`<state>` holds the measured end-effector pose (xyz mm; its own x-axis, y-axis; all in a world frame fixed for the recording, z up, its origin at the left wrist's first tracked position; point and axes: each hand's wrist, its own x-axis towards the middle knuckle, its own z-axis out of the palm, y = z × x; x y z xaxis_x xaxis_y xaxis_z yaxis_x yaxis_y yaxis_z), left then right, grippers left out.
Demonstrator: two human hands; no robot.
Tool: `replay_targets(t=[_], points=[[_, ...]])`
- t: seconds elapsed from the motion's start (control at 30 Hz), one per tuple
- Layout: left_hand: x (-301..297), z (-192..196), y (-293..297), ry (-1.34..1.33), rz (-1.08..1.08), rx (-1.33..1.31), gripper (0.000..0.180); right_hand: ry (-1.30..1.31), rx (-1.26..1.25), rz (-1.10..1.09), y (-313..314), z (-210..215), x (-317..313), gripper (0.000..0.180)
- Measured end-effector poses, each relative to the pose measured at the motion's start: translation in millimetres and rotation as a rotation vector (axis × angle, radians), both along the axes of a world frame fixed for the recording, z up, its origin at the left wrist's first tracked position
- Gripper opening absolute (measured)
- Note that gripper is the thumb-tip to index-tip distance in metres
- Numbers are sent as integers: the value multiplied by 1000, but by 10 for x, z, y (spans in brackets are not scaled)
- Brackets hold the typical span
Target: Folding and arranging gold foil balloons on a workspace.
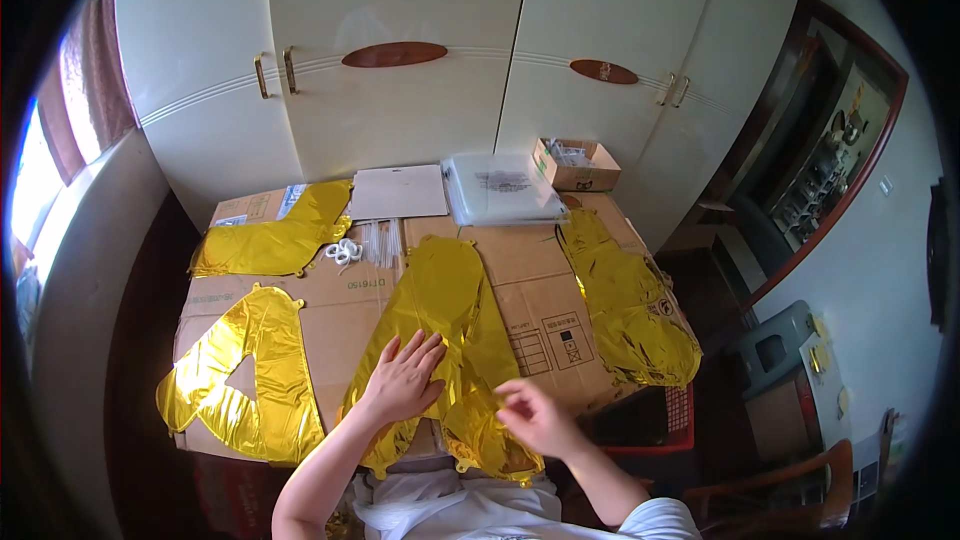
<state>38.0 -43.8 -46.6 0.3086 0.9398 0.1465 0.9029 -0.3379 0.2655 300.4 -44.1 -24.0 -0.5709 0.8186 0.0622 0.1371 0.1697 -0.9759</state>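
Observation:
A flat gold foil balloon (445, 280), shaped like a letter A, lies in front of me on the cardboard-covered table, its lower end reaching the near edge by my body. My left hand (405, 377) rests flat on its middle, fingers stretched out. Just over its right leg hovers my right hand (540, 420), fingers loosely bent and apart, slightly blurred, with nothing visible in them. The foil beneath both hands is creased. At the left lies another A-shaped gold foil balloon (280, 370) with a triangular hole.
More gold foil balloons lie at the far left (265, 245) and right (630, 310). Toward the back are white ribbon rolls (344, 252), clear straws (381, 243), a grey board (400, 192), a translucent plastic pack (500, 195) and a small cardboard box (580, 175). A red-rimmed basket (680, 420) sits below the right edge.

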Motion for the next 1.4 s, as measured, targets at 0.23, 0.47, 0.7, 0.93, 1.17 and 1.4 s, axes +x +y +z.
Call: replay_targets(t=[0.23, 0.47, 0.7, 0.93, 1.17, 1.4], points=[[-5, 17, -9, -45, 12, -23, 59, 294, -244, -259, 418, 184, 639, 29], [17, 44, -5, 2, 17, -24, 62, 405, -289, -267, 512, 123, 850, 33], [18, 30, -2, 26, 19, -26, 63, 419, -349, -152, 470, 134, 883, 43], [16, 1, 9, 39, 20, -25, 65, 390, -329, -66, 463, 82, 953, 49], [14, -4, 8, 74, 5, -10, 65, 412, -330, -23, 446, 68, 906, 52], [13, -11, 4, 76, 5, -3, 65, 441, -339, -24, 422, 131, 852, 54]])
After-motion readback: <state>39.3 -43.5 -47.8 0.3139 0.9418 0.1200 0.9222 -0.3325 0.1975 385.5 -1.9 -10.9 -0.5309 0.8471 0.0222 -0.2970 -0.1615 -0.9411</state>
